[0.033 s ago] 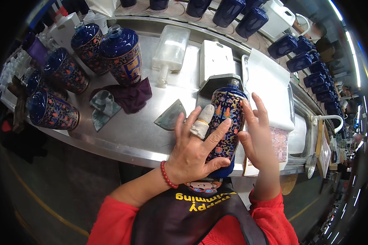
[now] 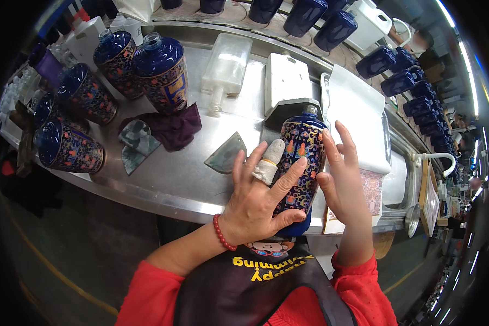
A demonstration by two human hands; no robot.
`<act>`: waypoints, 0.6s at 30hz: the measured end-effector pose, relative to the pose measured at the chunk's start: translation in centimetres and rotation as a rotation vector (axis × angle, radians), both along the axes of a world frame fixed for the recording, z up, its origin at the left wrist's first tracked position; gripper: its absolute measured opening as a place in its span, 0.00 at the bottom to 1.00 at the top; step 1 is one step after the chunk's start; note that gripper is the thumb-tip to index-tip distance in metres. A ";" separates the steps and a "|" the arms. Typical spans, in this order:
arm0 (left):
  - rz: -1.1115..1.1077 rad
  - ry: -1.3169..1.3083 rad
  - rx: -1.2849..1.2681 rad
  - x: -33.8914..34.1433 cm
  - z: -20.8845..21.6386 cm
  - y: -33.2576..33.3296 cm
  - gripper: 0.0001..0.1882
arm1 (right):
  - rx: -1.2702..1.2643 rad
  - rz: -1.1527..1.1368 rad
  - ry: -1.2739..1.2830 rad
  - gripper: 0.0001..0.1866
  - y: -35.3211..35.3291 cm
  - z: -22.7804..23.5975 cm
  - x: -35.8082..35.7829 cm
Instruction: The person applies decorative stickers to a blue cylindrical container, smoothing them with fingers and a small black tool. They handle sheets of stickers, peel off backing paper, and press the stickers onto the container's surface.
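A dark blue bottle with a colourful floral pattern lies in front of me, its neck away from me by a dark angled support. My left hand is spread over the bottle's left side, fingers apart, with the forefinger and thumb on the pattern. One of its fingers wears a pale finger cover. Along the right side of the bottle, my right hand has its fingers stretched out, the fingertips at or close to the surface. A thin greenish scraper lies on the metal table left of the bottle.
Several patterned blue bottles stand at the left, near a purple cloth and another scraper. A clear bottle and a white box-like container lie beyond. White sheets and patterned paper are at the right.
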State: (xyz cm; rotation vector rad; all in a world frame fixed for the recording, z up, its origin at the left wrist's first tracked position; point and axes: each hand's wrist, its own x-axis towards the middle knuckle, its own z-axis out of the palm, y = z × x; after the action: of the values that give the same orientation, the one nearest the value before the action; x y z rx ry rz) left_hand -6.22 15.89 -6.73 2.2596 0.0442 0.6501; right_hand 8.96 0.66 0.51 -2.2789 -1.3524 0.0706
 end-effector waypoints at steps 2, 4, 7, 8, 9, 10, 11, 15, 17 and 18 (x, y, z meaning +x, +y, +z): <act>0.003 0.011 0.008 0.0 0.0 0.0 0.43 | -0.023 0.001 -0.043 0.33 0.4 0.4 0.3; 0.003 0.012 -0.003 0.0 -0.1 0.0 0.42 | -0.044 0.007 -0.039 0.32 0.8 0.7 0.6; 0.000 0.008 -0.025 0.1 -0.1 0.0 0.42 | -0.068 0.001 -0.045 0.31 1.4 0.9 0.6; 0.000 0.009 -0.014 0.1 -0.1 0.1 0.43 | -0.075 -0.004 -0.046 0.30 1.5 1.0 0.6; -0.002 0.014 -0.004 0.1 -0.1 0.1 0.44 | -0.075 0.001 -0.072 0.30 1.6 1.1 0.6; -0.006 0.013 -0.004 0.1 -0.2 0.2 0.43 | -0.075 0.006 -0.097 0.30 1.8 1.2 0.6; -0.011 0.015 -0.004 0.1 -0.2 0.2 0.43 | -0.074 0.010 -0.122 0.30 1.9 1.3 0.6; -0.012 0.001 -0.013 0.2 -0.2 0.2 0.43 | -0.131 0.035 -0.215 0.29 2.3 1.9 0.5; -0.014 0.001 -0.013 0.2 -0.2 0.2 0.43 | -0.143 0.026 -0.251 0.28 2.6 2.2 0.5; -0.015 0.001 -0.014 0.2 -0.2 0.2 0.43 | -0.144 0.028 -0.254 0.28 2.7 2.3 0.4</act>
State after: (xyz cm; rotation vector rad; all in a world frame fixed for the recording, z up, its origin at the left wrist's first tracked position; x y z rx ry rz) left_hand -6.04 16.10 -6.96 2.2450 0.0318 0.6390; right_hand 9.36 3.33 2.76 -2.4551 -1.5512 -0.1206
